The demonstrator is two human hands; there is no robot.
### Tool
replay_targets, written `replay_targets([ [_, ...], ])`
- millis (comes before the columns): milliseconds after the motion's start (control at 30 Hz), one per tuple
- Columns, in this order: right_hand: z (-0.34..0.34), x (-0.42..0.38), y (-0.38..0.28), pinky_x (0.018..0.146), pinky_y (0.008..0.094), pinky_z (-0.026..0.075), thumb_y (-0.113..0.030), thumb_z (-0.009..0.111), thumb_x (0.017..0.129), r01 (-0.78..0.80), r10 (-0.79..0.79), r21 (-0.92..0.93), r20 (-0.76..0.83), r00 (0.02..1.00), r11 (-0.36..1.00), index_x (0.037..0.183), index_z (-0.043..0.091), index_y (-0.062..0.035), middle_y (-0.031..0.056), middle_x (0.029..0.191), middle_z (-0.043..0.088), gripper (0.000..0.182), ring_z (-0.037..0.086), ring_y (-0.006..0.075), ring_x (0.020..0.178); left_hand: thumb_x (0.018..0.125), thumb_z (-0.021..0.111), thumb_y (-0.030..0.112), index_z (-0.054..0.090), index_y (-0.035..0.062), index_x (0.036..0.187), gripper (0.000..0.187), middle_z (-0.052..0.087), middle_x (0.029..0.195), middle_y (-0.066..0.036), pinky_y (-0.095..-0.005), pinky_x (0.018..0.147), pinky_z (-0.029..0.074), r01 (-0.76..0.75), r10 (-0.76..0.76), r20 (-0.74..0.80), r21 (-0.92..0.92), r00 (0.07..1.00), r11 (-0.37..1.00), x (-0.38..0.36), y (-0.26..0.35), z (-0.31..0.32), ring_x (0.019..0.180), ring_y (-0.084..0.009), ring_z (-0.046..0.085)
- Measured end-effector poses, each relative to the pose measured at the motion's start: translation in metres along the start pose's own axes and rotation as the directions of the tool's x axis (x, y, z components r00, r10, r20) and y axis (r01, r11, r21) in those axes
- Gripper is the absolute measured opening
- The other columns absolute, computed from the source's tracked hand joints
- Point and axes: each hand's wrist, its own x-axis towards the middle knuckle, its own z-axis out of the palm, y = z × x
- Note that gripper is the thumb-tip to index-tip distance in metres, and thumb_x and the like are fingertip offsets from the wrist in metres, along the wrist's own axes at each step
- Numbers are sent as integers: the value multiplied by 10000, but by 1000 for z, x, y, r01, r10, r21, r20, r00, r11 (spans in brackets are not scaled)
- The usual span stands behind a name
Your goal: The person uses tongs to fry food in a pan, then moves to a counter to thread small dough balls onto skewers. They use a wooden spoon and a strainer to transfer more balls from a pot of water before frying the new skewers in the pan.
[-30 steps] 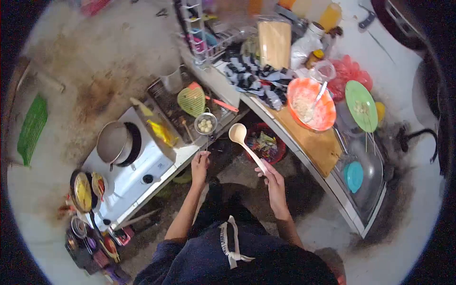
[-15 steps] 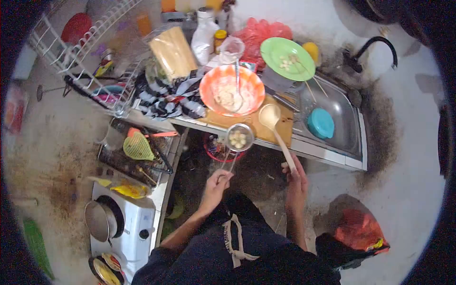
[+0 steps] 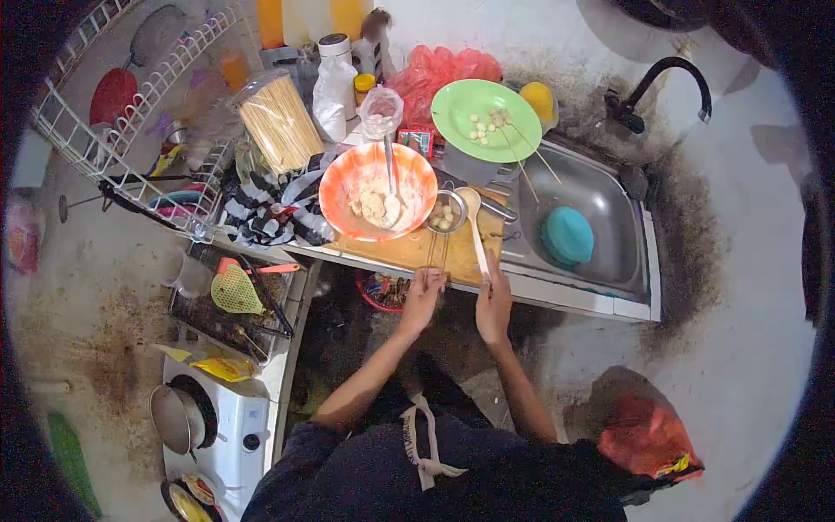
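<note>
My left hand point(image 3: 421, 302) is closed on the wire handle of a small strainer point(image 3: 447, 214), which has several pale round balls in its mesh. Closed around a pale ladle's handle is my right hand point(image 3: 494, 300). The ladle point(image 3: 470, 201) lies beside the strainer, its bowl close to the rim; both are over the wooden cutting board point(image 3: 391, 251). Just left of them stands an orange-and-white bowl point(image 3: 335, 204) holding a pale doughy mixture and a metal spoon point(image 3: 390, 178).
A green plate point(image 3: 452, 113) with pale balls and skewers rests behind the board. To the right, a sink point(image 3: 609, 209) holds a turquoise container point(image 3: 570, 235). Packed skewers point(image 3: 280, 124) lie at the back left. A stove point(image 3: 230, 418) with a pan point(image 3: 170, 419) stands at the left.
Both hands have moved forward to the counter. The strainer has gone from in front of the counter edge to over the cutting board, and the ladle is now close beside it.
</note>
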Motion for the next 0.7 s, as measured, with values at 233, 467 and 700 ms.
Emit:
replay_targets([
  [233, -1, 2, -13, 853, 351, 358, -119, 458, 856, 142, -142, -139, 11, 990, 980, 1182, 471, -29, 150, 988, 512, 339, 469, 283, 961, 818, 525, 97, 454, 44, 947, 156, 502, 821, -8, -199, 585, 377, 13, -14, -153, -7, 988, 1000, -12, 0, -8, 670, -65, 457],
  [467, -10, 3, -15, 805, 316, 389, -110, 519, 831, 131, -126, 54, -82, 989, 990, 1001, 575, -10, 118, 943, 522, 204, 494, 253, 920, 785, 568, 90, 462, 79, 914, 168, 491, 801, 4, -247, 655, 380, 196, -302, -199, -423, 932, 884, -5, 14, 5, 740, -81, 466],
  [700, -17, -3, -16, 741, 326, 420, -133, 642, 731, 1, -7, 236, 27, 1000, 972, 785, 630, -15, 91, 824, 581, 130, 554, 244, 797, 791, 477, 333, 514, 113, 803, 224, 522, 749, 0, -289, 629, 365, 47, -409, -173, -880, 896, 473, 1, 10, 10, 717, -148, 490],
])
